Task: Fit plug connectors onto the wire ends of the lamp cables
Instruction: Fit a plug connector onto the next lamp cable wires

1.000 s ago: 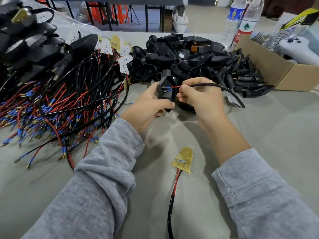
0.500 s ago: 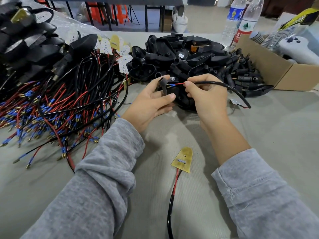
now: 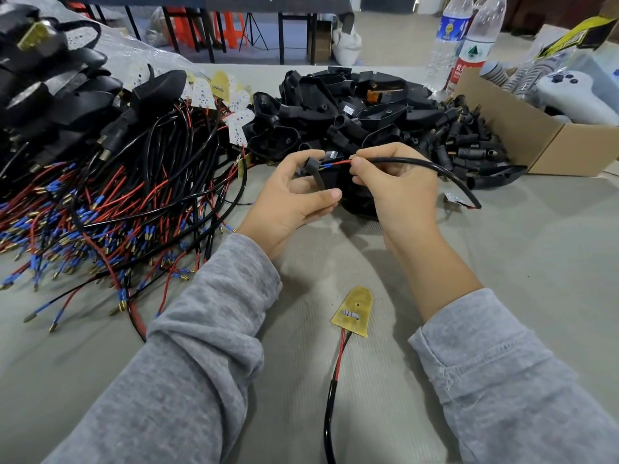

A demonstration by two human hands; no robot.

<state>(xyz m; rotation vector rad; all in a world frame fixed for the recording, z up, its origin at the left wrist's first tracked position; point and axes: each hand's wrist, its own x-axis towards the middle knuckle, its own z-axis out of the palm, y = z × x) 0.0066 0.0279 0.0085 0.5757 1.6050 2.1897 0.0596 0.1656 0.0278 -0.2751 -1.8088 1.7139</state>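
My left hand (image 3: 294,199) grips a black plug connector (image 3: 315,172) at the table's middle, its socket end turned toward the right. My right hand (image 3: 398,192) pinches a black lamp cable (image 3: 422,164) just behind its bared red and blue wire ends (image 3: 335,163), which point into the connector's opening. The cable arcs right and down to the table. A second cable (image 3: 330,413) with a yellow LED board (image 3: 355,311) lies between my forearms.
A tangle of red, black and blue-tipped cables (image 3: 110,209) covers the left. A heap of black plug housings (image 3: 355,108) sits behind my hands. An open cardboard box (image 3: 522,135) and two water bottles (image 3: 462,38) stand at the right rear.
My left hand turned the connector from upright to tilted, its narrow end now facing the wires. My right hand kept its pinch and brought the wire ends up to the opening.
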